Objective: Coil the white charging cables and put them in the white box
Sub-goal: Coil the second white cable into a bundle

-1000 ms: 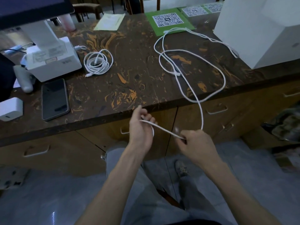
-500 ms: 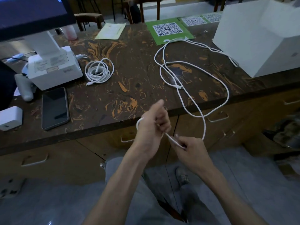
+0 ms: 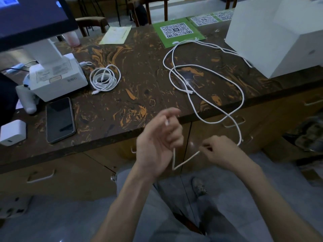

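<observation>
A long white charging cable (image 3: 242, 95) lies in loose loops on the brown marbled counter (image 3: 122, 70) and hangs over its front edge. My left hand (image 3: 157, 137) holds the cable's plug end below the edge, palm turned up. My right hand (image 3: 220, 149) pinches the same cable a short way along; a slack V of cable hangs between the hands. A second white cable (image 3: 104, 79) lies coiled on the counter near the printer. The white box (image 3: 272, 34) stands at the counter's far right, its opening hidden from me.
A white receipt printer (image 3: 57, 79) under a monitor (image 3: 33, 16) stands at the left, with a black phone (image 3: 60, 119) and a white charger block (image 3: 12, 132) near the front edge. Green QR code cards (image 3: 178, 33) and a yellow paper (image 3: 116, 34) lie at the back. Drawers are below the counter.
My left hand has turned palm up with the plug end. My hands moved apart, so the cable between them now sags in a V. The loops on the counter barely shifted.
</observation>
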`<state>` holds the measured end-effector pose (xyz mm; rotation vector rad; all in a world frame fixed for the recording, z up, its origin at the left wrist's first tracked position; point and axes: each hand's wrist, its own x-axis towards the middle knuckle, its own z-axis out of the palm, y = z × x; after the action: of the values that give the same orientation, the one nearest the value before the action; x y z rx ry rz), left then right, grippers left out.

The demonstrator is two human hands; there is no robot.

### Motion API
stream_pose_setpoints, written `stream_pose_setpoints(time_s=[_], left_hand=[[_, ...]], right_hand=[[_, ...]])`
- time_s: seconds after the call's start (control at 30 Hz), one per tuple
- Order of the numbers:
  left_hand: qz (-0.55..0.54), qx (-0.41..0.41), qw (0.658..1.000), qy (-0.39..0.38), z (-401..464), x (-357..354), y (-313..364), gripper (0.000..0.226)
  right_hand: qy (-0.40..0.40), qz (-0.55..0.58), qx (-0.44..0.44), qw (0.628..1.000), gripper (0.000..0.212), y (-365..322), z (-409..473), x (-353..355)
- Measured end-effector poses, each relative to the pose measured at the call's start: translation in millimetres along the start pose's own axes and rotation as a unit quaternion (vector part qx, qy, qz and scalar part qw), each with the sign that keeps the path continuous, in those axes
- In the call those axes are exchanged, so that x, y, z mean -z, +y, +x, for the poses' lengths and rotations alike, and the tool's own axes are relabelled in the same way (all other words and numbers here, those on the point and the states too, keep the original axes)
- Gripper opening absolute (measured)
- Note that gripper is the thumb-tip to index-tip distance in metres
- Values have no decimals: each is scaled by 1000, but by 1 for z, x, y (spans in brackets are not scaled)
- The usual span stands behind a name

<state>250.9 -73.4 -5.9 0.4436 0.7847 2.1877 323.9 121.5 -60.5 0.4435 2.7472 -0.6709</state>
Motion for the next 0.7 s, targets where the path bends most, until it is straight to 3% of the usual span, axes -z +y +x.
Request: stream_pose_setpoints(time_s=[0.1, 0.2, 0.27, 0.37, 0.47, 0.53, 0.57, 0.63, 0.7], left_hand=[[-28, -114, 987, 106, 17, 6, 6, 17], [45, -141, 966, 211, 32, 24, 4, 35], [185, -124, 941, 256, 33, 44, 3, 41], [443, -81, 860, 239, 21, 66, 6, 42], [619, -53, 770, 144, 5, 78, 5, 57], [678, -15, 730, 85, 0, 78, 4, 62], [662, 4, 746, 74, 0, 75, 5, 60], [558, 22, 824, 97, 2, 63, 4, 48], [461, -3, 877, 135, 5, 48, -1, 38]], right_hand=[[-137, 19, 109, 984, 12, -18, -10, -10], [-143, 51, 178, 972, 19, -35, -21, -14], [-125, 46, 202, 970, 30, -37, -24, -9], [-90, 134, 229, 960, 43, -31, -30, 4], [-48, 211, 222, 951, 52, -19, -31, 16], [-112, 170, 199, 959, 54, -17, -31, 23], [-163, 145, 187, 958, 52, -16, -30, 24], [-238, 134, 174, 946, 56, -19, -31, 22], [-233, 179, 180, 939, 69, -28, -31, 14]])
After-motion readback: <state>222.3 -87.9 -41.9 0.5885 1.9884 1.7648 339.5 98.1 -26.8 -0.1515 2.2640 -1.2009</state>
